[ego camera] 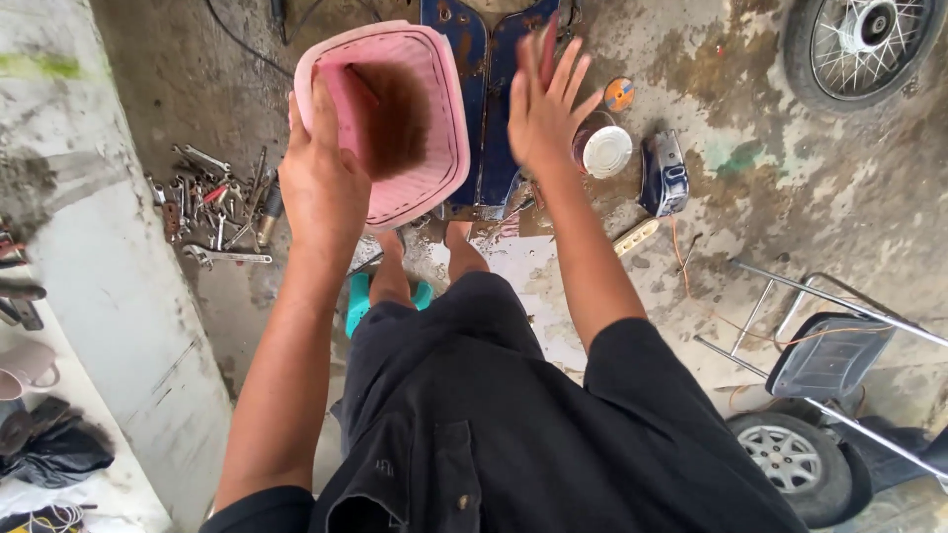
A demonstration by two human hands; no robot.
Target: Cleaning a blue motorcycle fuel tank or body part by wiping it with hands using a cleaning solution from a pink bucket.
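- The left hand [321,183] is clamped on the rim of a pink basket [395,118], held above the floor.
- The right hand [543,104] hovers just right of the basket, fingers spread, holding nothing.
- A blue panel [489,109] lies behind the basket.
- Scattered wrenches [217,202] lie left of the basket, a white lid [606,151] to its right.

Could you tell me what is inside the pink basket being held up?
The pink basket, gripped by the left hand, shows only a blurred dark brown patch on its inner wall and bottom; no loose contents are visible. The hand covers its near rim.
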